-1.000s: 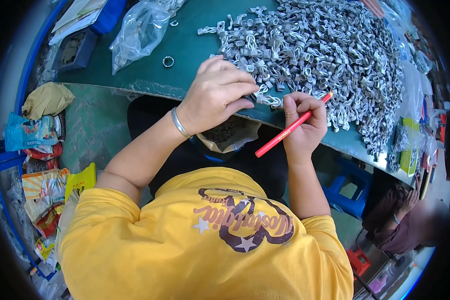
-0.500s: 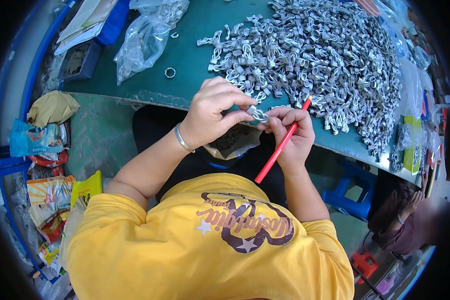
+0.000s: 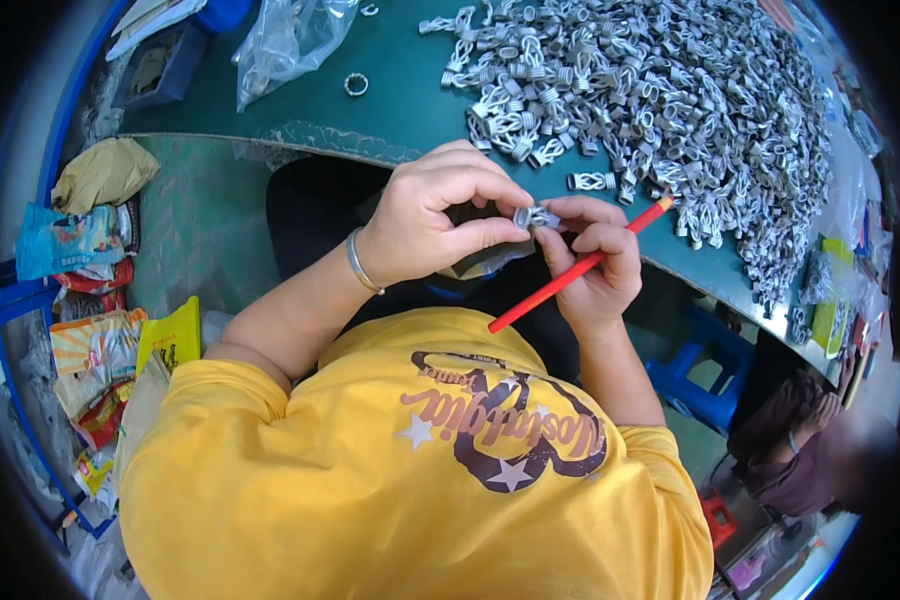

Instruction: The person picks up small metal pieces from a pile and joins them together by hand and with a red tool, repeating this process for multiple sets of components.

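Between my two hands, in front of the table's near edge, is a small silvery metal piece with a ribbed end and looped strands. The thumb and forefinger of my left hand pinch its left end. My right hand grips the other end with its fingertips, and a red pencil also lies across that hand, held between the fingers. The pencil points up and to the right. Just beyond my hands, a big heap of similar metal pieces covers the right of the table, with one piece lying apart at its near edge.
On the green table lie a clear plastic bag, a metal ring and a grey-blue bin. Packets and bags stand at left. A blue stool is under the table, and another person sits at right.
Both hands have shifted slightly to the right with the metal piece, which has turned in the fingers. The red pencil now lies flatter. The whole view has also shifted a little.
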`<state>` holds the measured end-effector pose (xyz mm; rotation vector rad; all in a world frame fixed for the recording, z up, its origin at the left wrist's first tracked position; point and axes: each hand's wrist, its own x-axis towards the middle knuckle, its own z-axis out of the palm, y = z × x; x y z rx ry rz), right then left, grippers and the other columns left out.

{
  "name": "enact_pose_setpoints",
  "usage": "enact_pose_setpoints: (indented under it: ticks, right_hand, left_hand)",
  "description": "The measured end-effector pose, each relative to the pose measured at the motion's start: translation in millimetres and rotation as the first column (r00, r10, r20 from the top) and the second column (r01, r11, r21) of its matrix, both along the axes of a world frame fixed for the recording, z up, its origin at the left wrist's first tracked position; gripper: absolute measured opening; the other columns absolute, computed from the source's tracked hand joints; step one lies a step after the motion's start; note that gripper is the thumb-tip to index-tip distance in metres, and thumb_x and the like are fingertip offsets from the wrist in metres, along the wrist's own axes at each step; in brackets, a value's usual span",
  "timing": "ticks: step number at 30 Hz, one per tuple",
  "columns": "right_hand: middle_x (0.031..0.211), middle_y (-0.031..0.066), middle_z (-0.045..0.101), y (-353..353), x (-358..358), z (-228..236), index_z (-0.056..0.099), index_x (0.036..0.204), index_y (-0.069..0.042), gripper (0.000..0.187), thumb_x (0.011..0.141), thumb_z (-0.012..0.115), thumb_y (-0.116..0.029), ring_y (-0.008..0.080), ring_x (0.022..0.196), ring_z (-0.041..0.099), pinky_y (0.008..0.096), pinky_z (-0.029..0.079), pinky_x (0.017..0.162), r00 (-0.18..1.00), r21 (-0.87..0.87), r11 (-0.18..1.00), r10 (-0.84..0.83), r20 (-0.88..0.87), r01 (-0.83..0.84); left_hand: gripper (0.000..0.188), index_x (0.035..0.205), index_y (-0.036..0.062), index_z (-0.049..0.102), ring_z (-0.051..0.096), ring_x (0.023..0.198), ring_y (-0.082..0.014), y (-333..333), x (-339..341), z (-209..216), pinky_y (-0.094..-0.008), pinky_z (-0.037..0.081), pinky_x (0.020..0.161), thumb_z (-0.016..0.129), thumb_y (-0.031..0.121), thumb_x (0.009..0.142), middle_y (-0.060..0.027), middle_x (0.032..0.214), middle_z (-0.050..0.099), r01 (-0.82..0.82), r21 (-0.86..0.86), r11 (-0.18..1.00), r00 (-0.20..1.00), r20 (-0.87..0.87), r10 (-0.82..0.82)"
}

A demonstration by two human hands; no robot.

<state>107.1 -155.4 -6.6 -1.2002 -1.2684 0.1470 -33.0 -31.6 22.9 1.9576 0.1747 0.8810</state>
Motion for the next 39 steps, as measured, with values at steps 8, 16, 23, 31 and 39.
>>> enact_pose_setpoints:
  ticks: [8, 16, 23, 31, 39]
  right_hand:
    - [0.089, 0.0181, 0.061, -6, -8, -6, 0.044, 0.08, -0.003, 0.032, 0.067, 0.069, 0.01, 0.0174, 0.069, 0.06, 0.0241, 0.05, 0.058, 0.994, -0.066, 0.993, 0.093, -0.051, -0.096]
    - [0.086, 0.0181, 0.061, -2, -4, -4, 0.044, 0.078, -0.003, 0.031, 0.067, 0.07, 0.01, 0.0206, 0.067, 0.061, 0.0253, 0.051, 0.056, 0.991, -0.015, 0.998, 0.054, 0.123, -0.053]
    - [0.089, 0.0185, 0.061, -7, -8, 0, 0.043, 0.08, -0.004, 0.033, 0.067, 0.07, 0.009, 0.0185, 0.07, 0.06, 0.0243, 0.05, 0.056, 0.993, -0.062, 0.994, 0.094, 0.073, -0.09]
    - [0.09, 0.0181, 0.06, -10, -10, 6, 0.035, 0.087, -0.007, 0.046, 0.066, 0.075, 0.006, 0.0155, 0.068, 0.057, 0.0231, 0.048, 0.056, 0.989, 0.018, 0.994, 0.113, -0.096, -0.112]
    - [0.086, 0.0155, 0.061, -8, -14, 14, 0.038, 0.081, -0.007, 0.043, 0.064, 0.077, 0.003, 0.0174, 0.066, 0.059, 0.0242, 0.049, 0.054, 0.99, 0.014, 0.99, 0.139, -0.016, -0.138]
  left_hand:
    - [0.03, 0.088, 0.0009, 0.063, 0.052, 0.066, -0.0118, -10, -11, -11, -0.0219, 0.043, 0.06, 0.076, 0.0, 0.062, -0.0052, 0.076, 0.062, 0.008, -0.161, 0.987, 1.0, -0.023, -0.012]
    - [0.029, 0.087, 0.001, 0.063, 0.052, 0.065, -0.0126, -8, -10, -12, -0.0221, 0.043, 0.059, 0.077, 0.001, 0.061, -0.006, 0.077, 0.061, 0.022, -0.099, 0.995, 0.999, -0.025, -0.025]
    - [0.024, 0.089, -0.0002, 0.062, 0.054, 0.067, -0.0115, -10, -12, -15, -0.0208, 0.043, 0.059, 0.072, -0.003, 0.067, -0.0064, 0.081, 0.061, 0.045, -0.182, 0.982, 0.999, -0.016, -0.049]
    - [0.02, 0.094, -0.0007, 0.061, 0.055, 0.07, -0.0073, -14, -18, -22, -0.0187, 0.045, 0.061, 0.068, -0.002, 0.074, -0.0047, 0.084, 0.061, 0.088, -0.46, 0.883, 0.986, -0.084, -0.142]
    - [0.02, 0.095, -0.0017, 0.061, 0.059, 0.068, -0.0087, -14, -20, -24, -0.0193, 0.047, 0.06, 0.067, 0.001, 0.076, -0.0056, 0.078, 0.063, 0.088, -0.282, 0.955, 0.974, -0.176, -0.142]
